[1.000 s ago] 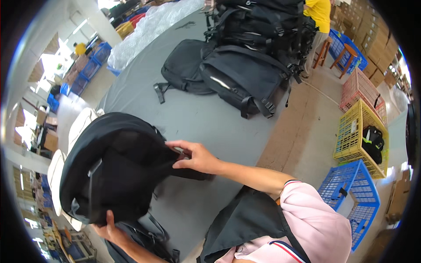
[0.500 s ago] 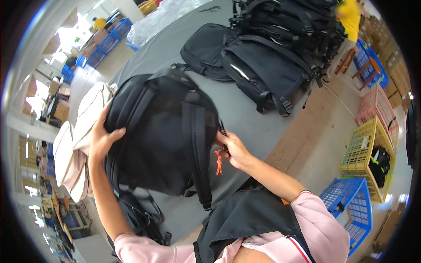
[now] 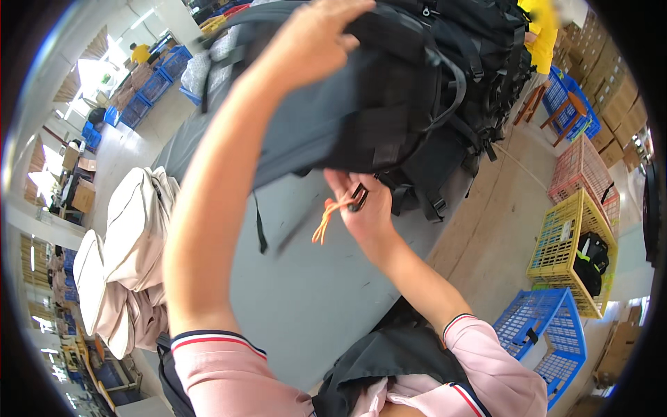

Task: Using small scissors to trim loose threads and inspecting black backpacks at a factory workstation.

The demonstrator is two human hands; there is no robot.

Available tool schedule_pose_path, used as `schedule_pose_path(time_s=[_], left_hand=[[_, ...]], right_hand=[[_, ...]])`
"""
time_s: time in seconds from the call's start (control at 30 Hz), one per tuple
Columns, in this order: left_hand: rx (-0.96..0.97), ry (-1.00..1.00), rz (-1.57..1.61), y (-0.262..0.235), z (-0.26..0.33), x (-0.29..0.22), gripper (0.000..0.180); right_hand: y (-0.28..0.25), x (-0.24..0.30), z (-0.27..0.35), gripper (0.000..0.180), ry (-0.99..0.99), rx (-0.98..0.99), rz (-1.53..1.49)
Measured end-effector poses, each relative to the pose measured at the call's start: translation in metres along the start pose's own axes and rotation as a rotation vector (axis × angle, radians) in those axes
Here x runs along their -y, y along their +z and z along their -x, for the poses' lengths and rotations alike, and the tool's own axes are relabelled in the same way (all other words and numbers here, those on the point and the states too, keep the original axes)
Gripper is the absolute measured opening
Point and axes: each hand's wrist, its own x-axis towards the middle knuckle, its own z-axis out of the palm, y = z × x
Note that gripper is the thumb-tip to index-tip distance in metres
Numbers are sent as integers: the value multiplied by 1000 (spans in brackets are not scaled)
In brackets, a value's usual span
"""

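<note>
A large black backpack (image 3: 306, 121) is lifted over the far part of the grey table, partly blurred. My left hand (image 3: 316, 38) reaches across its upper side, thumb apart from the fingers and no strap or edge visibly gripped. Beneath the backpack's near edge is my right hand (image 3: 368, 208), fingertips partly hidden by the bag. Against its curled fingers rests a small black looped tool (image 3: 358, 198), from which an orange cord (image 3: 324, 224) hangs. I cannot make out the tool's exact kind. A thin black strap (image 3: 260, 222) dangles from the backpack's left part.
More black backpacks (image 3: 479, 69) are piled at the far right. Cream-coloured bags (image 3: 135, 236) lie at the left edge of the grey table (image 3: 299, 292). Yellow (image 3: 556, 243), blue (image 3: 517, 316) and pink (image 3: 580, 163) crates stand right. A person in yellow (image 3: 542, 35) is beyond the pile.
The backpack has swung up and away from me, toward the pile. My left hand moved from its left side to its upper far side; the right hand dropped beneath its near edge.
</note>
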Motion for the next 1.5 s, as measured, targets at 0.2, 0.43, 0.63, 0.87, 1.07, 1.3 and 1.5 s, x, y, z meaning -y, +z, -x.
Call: schedule_pose_path(time_s=[0.2, 0.43, 0.63, 0.87, 1.07, 1.3, 1.5], left_hand=[[400, -404, -14, 31, 134, -39, 63], [488, -1208, -115, -51, 405, -100, 64], [267, -1750, -809, -220, 546, -224, 62], [376, -2306, -652, -293, 592, -398, 87], [680, -2172, -371, -262, 545, -395, 105], [787, -1711, -857, -215, 573, -403, 47], [420, -1563, -949, -266, 534, -378, 16]], right_hand=[[-45, -45, -9, 36, 385, -335, -717], [-69, -50, 43, 28, 573, -188, -485], [-100, -71, 72, 27, 660, -143, -236], [-120, -103, 101, 24, 805, -135, -119], [-44, -116, 136, 23, 902, 66, -34], [3, -108, 170, 21, 911, 412, -61], [-52, -105, 174, 21, 954, 265, 28]])
